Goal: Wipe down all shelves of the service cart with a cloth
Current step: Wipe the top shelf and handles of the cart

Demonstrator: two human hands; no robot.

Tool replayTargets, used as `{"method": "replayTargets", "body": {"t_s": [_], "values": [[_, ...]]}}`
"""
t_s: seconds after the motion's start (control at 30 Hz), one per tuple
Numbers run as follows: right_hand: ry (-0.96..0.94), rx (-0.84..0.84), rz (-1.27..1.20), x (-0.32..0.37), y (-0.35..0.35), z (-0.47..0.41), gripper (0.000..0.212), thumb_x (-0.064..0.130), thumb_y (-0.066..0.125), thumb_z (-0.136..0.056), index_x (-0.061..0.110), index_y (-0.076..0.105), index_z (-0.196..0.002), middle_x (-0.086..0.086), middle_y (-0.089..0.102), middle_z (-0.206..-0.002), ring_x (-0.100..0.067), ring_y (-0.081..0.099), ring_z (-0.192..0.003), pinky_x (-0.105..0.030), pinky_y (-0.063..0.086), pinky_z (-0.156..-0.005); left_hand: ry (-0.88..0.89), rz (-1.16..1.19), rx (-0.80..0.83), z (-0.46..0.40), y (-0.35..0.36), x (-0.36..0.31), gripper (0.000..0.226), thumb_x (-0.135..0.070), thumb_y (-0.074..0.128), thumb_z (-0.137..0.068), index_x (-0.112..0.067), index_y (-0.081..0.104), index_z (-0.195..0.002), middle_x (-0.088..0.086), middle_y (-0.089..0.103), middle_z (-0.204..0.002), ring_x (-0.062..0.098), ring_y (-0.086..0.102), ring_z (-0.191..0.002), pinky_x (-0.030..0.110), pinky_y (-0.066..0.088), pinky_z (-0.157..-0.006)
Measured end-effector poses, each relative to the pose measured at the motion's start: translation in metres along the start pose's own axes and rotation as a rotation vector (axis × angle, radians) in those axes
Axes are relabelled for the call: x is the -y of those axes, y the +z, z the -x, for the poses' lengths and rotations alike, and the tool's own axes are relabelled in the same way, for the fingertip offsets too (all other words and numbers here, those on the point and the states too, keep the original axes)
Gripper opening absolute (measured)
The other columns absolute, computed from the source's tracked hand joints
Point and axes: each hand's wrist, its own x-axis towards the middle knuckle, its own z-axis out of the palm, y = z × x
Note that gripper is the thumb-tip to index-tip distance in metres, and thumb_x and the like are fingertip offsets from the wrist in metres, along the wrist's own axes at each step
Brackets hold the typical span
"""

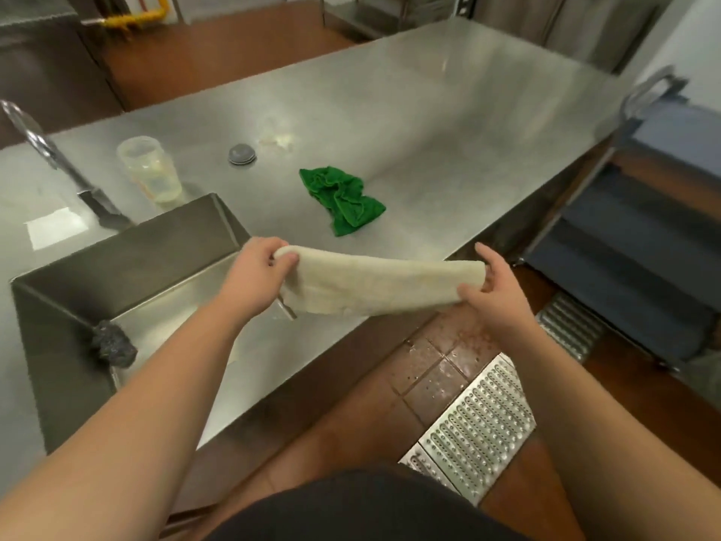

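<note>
Fingers of the left hand (255, 267) and right hand (492, 287) pinch opposite ends of the folded cloth (380, 281), stretched between them. The service cart (640, 212) stands well beyond the right fingers. Risk: a loosened pinch drops the cloth floorward.

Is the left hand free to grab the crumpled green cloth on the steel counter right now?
Probably not yet. The left hand pinches one end of the folded beige cloth. Nothing lies between it and the crumpled green cloth, so releasing would leave the way free.
</note>
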Motion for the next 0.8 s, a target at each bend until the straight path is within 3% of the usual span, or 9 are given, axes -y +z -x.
{"method": "replayTargets", "body": {"t_s": [0.07,0.13,0.23,0.3,0.43,0.5,0.63,0.7,0.8], "values": [[-0.033,-0.09,0.195,-0.014,-0.044,0.002,0.031,0.012,0.065,-0.093,0.035,0.065,-0.113,0.009,0.066,-0.105,-0.009,0.063,-0.095,-0.026,0.055,-0.075,-0.014,0.054,-0.006,-0.009,0.03,-0.035,0.018,-0.031,0.051,-0.096,-0.018,0.062,-0.102,0.0,0.058,-0.094,0.019,0.053,-0.086,0.03,0.036,-0.073],[-0.014,-0.161,0.233,-0.027,-0.091,0.004,0.011,0.023,0.065,-0.094,0.034,0.069,-0.094,0.005,0.07,-0.09,-0.017,0.066,-0.084,-0.035,0.057,-0.069,0.016,0.08,0.011,-0.015,0.063,-0.07,0.018,-0.033,0.048,-0.097,-0.019,0.058,-0.101,0.0,0.059,-0.092,0.02,0.054,-0.085,0.032,0.037,-0.071],[0.009,-0.25,0.209,-0.044,-0.158,0.007,0.01,0.028,0.06,-0.099,0.025,0.069,-0.097,0.004,0.068,-0.086,-0.011,0.062,-0.074,-0.022,0.047,-0.056,0.091,0.107,0.068,-0.024,0.116,-0.125,0.019,-0.035,0.045,-0.098,-0.021,0.057,-0.097,-0.001,0.06,-0.088,0.021,0.056,-0.082,0.036,0.043,-0.069],[0.049,-0.303,0.152,-0.057,-0.198,0.01,0.013,0.031,0.054,-0.102,0.025,0.066,-0.104,0.008,0.066,-0.091,-0.005,0.06,-0.079,-0.017,0.043,-0.059,0.122,0.125,0.101,-0.028,0.152,-0.163,0.02,-0.035,0.045,-0.097,-0.02,0.058,-0.099,0.0,0.06,-0.088,0.021,0.055,-0.081,0.035,0.042,-0.068],[0.115,-0.381,0.038,-0.087,-0.259,0.017,0.013,0.038,0.049,-0.104,0.037,0.06,-0.096,0.01,0.063,-0.102,-0.013,0.061,-0.097,-0.033,0.054,-0.079,0.129,0.17,0.232,-0.023,0.227,-0.231,0.021,-0.034,0.049,-0.096,-0.016,0.056,-0.088,-0.001,0.055,-0.075,0.02,0.052,-0.072,0.031,0.038,-0.061],[0.164,-0.398,-0.042,-0.099,-0.279,0.019,0.014,0.038,0.049,-0.103,0.033,0.062,-0.101,0.006,0.064,-0.104,-0.017,0.062,-0.099,-0.042,0.06,-0.079,0.12,0.225,0.349,-0.016,0.261,-0.263,0.021,-0.036,0.051,-0.095,-0.016,0.057,-0.088,0.002,0.06,-0.075,0.022,0.059,-0.066,0.034,0.049,-0.057],[0.223,-0.417,-0.182,-0.115,-0.296,0.021,0.018,0.039,0.051,-0.101,0.03,0.066,-0.104,0.001,0.068,-0.106,-0.024,0.067,-0.1,-0.05,0.063,-0.075,0.115,0.359,0.549,0.003,0.323,-0.31,0.021,-0.044,0.055,-0.089,-0.025,0.062,-0.092,0.007,0.068,-0.088,0.026,0.07,-0.077,0.046,0.06,-0.06],[0.201,-0.433,-0.204,-0.119,-0.298,0.016,0.016,0.036,0.053,-0.101,0.028,0.067,-0.102,0.002,0.069,-0.103,-0.02,0.068,-0.097,-0.044,0.063,-0.074,0.147,0.39,0.62,0.011,0.349,-0.336,0.02,-0.045,0.055,-0.088,-0.027,0.062,-0.093,0.006,0.068,-0.089,0.022,0.071,-0.078,0.044,0.06,-0.058],[0.111,-0.473,-0.161,-0.12,-0.301,0.002,0.019,0.033,0.051,-0.103,0.024,0.068,-0.108,0.007,0.071,-0.097,-0.005,0.068,-0.087,-0.023,0.058,-0.073,0.171,0.467,0.725,0.02,0.379,-0.374,0.017,-0.027,0.055,-0.096,-0.013,0.061,-0.102,0.007,0.065,-0.086,0.005,0.068,-0.067,0.021,0.053,-0.049]]}}
